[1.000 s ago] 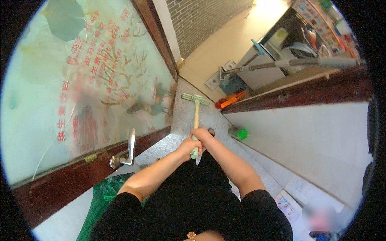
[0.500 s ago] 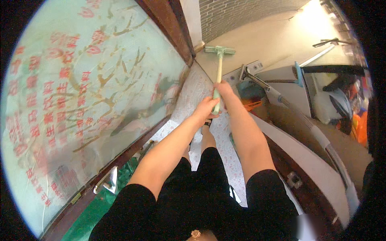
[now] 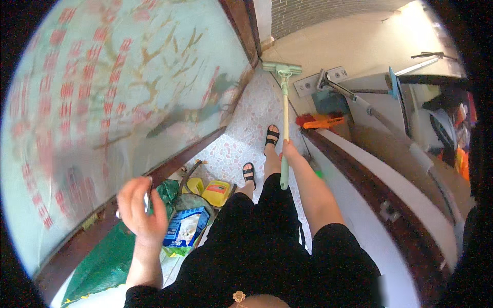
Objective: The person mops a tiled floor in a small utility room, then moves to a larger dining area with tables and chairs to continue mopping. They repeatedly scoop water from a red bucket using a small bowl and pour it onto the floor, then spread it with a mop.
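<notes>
A sponge mop (image 3: 285, 110) with a pale green head and a light yellow pole runs from the doorway back toward my body. My right hand (image 3: 287, 151) is closed round the lower pole, just above its green grip; most of those fingers are hidden behind the pole and hand. At the left, my left hand (image 3: 140, 208) is curled about the silver handle (image 3: 148, 198) of the glass door (image 3: 102, 128), a bit of metal showing between thumb and fingers. The door has a dark brown frame, red lettering and a brown branch pattern.
Against the right side lean a long-handled grey tool (image 3: 380, 115) and a blue-edged squeegee (image 3: 394, 82). An orange-handled brush (image 3: 322, 123) lies by the threshold. Left of my feet sit yellow containers (image 3: 215, 193), a blue-and-white bag (image 3: 186, 227) and green sheeting (image 3: 102, 264).
My left hand has left the mop pole and moved left to the door handle. My right hand keeps the mop, whose lower grip has come nearer my body.
</notes>
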A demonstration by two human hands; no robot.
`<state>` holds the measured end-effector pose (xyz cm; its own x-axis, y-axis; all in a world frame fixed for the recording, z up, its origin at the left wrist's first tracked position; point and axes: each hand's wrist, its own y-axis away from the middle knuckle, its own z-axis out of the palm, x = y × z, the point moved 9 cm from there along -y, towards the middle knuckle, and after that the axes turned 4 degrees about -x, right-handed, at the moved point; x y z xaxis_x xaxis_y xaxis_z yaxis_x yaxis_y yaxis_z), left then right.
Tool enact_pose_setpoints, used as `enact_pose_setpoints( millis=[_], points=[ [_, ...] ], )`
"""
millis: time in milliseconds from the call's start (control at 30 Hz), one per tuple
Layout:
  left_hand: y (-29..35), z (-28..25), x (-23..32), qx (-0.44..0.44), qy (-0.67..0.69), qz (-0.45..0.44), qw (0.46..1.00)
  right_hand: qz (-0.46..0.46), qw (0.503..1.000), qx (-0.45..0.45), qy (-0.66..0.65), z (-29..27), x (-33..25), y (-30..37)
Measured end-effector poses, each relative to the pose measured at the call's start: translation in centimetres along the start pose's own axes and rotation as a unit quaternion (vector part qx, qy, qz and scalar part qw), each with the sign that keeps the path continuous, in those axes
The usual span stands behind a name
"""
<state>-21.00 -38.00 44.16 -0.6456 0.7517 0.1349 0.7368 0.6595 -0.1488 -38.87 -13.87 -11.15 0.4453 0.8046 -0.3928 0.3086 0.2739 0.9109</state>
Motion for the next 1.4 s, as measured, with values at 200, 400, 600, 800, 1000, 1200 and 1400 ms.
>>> enact_pose_setpoints(
  millis=[200,400,600,800,1000,1200,1400],
  points=[
    [4.1,-0.5,-4.4,-0.003,-0.087,0.046,0.995,-0.028,0.973,0.022,0.229,0.0,7.1,5.6],
    [4.2,2.0,-6.0,-0.081,-0.097,0.036,0.991,-0.010,0.977,0.011,0.214,-1.6,7.0,13.0],
    [4.4,2.3,-10.3,-0.058,-0.108,0.037,0.992,-0.041,0.941,0.052,0.331,-2.7,1.9,15.1],
    [3.1,3.3,-15.5,-0.087,-0.157,-0.011,0.984,-0.119,0.913,0.049,0.387,-4.0,-6.7,5.4],
    [2.9,3.0,-15.5,-0.057,-0.163,0.013,0.985,-0.040,0.883,0.078,0.462,-6.4,-8.0,1.9],
    [2.8,3.3,-14.5,-0.052,-0.175,0.016,0.983,0.022,0.922,0.115,0.368,-7.6,7.0,3.3],
    [3.1,2.9,-15.3,-0.037,-0.183,0.050,0.981,0.108,0.964,-0.013,0.243,-2.3,16.4,9.7]
  ],
)
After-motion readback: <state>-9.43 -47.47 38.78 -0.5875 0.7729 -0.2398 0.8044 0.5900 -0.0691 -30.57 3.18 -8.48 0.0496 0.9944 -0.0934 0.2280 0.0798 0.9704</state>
